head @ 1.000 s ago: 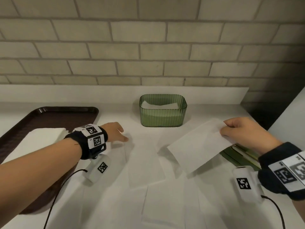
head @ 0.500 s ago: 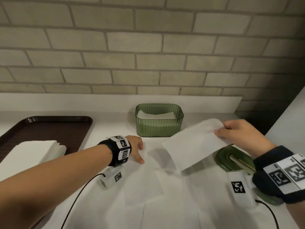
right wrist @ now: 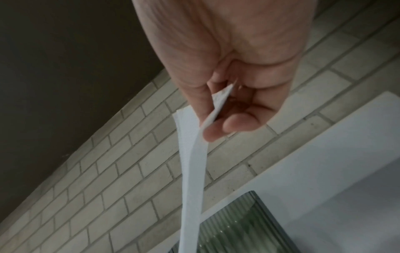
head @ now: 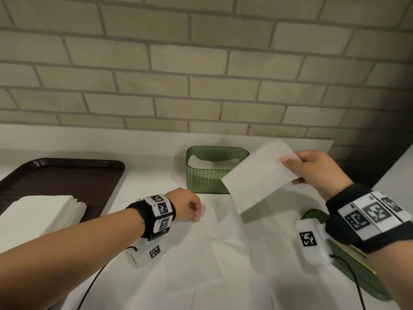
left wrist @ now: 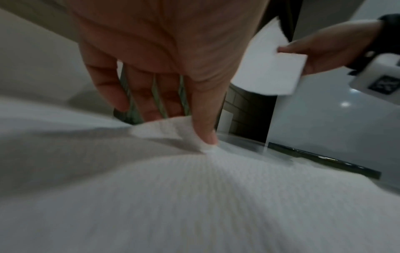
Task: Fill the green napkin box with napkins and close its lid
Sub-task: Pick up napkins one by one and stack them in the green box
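The green ribbed napkin box [head: 201,180] stands open at the back of the white counter, with a few white napkins inside. My right hand [head: 312,173] pinches a white napkin [head: 259,175] by its right edge and holds it in the air just right of the box; the same napkin [right wrist: 192,164] hangs from my fingers in the right wrist view. My left hand [head: 190,208] is low on the counter in front of the box, pinching the corner of a loose napkin [left wrist: 173,131] lying there. The green lid [head: 355,271] lies on the counter under my right wrist.
A dark brown tray [head: 67,175] at the left carries a stack of white napkins [head: 40,215]. Several loose napkins [head: 212,265] are spread over the counter in front of me. A brick wall rises behind the counter, and a white panel stands at the far right.
My right hand has lifted its napkin up and back toward the box. My left hand slid right to the loose napkins and now pinches a corner.
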The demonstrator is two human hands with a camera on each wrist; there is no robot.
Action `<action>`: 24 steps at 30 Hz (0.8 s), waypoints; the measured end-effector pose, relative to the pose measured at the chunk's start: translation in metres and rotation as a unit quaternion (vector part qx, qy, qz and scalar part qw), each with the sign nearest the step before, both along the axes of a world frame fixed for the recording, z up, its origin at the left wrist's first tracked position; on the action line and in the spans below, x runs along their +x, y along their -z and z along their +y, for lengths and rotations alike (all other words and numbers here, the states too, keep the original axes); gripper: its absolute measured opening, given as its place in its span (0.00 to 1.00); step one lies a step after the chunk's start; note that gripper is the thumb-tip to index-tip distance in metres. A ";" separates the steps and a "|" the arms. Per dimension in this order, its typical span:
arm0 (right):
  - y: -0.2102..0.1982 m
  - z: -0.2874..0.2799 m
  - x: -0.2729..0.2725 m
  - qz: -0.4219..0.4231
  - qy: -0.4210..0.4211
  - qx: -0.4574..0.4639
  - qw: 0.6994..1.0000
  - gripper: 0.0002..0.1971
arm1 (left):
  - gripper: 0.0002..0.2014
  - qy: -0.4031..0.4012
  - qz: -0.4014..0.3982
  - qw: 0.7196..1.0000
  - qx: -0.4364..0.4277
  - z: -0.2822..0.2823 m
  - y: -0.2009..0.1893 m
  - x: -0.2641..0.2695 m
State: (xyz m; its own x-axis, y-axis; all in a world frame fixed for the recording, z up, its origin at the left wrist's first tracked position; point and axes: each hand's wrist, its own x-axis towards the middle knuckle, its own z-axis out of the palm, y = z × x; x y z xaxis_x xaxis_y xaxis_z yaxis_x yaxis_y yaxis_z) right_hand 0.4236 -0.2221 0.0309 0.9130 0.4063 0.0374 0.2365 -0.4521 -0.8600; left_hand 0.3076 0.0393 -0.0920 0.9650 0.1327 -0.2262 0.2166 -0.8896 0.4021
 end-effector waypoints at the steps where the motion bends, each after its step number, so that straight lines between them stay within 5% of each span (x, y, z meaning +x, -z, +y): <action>1: -0.002 0.007 0.005 0.020 0.011 0.034 0.999 0.07 | 0.06 -0.001 -0.003 1.000 0.013 0.000 -0.003 0.000; 6: -0.002 0.049 0.039 0.147 0.043 0.159 0.975 0.02 | 0.05 -0.037 -0.049 0.998 0.014 0.011 -0.023 -0.006; 12: 0.016 0.108 0.064 0.186 0.045 0.146 0.971 0.10 | 0.03 -0.075 -0.123 0.990 -0.008 0.021 -0.053 -0.029; 14: 0.024 0.124 0.064 0.172 0.035 0.096 0.980 0.03 | 0.03 -0.091 -0.142 0.986 0.001 0.024 -0.062 -0.037; 19: 0.043 0.147 0.069 0.176 0.013 -0.049 0.983 0.04 | 0.04 -0.155 -0.201 0.965 -0.060 0.038 -0.085 -0.055; 24: 0.047 0.150 0.068 0.020 -0.010 -0.318 0.948 0.10 | 0.03 -0.238 -0.256 0.930 -0.117 0.058 -0.097 -0.050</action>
State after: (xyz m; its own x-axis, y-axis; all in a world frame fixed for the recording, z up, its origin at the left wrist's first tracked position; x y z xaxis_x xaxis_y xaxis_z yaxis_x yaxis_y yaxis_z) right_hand 0.4920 -0.0720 -0.0162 0.9001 0.3532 -0.2551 0.2244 -0.8777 -0.4235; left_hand 0.2575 0.0973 0.0053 0.7987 0.5770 0.1706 0.2897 -0.6173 0.7314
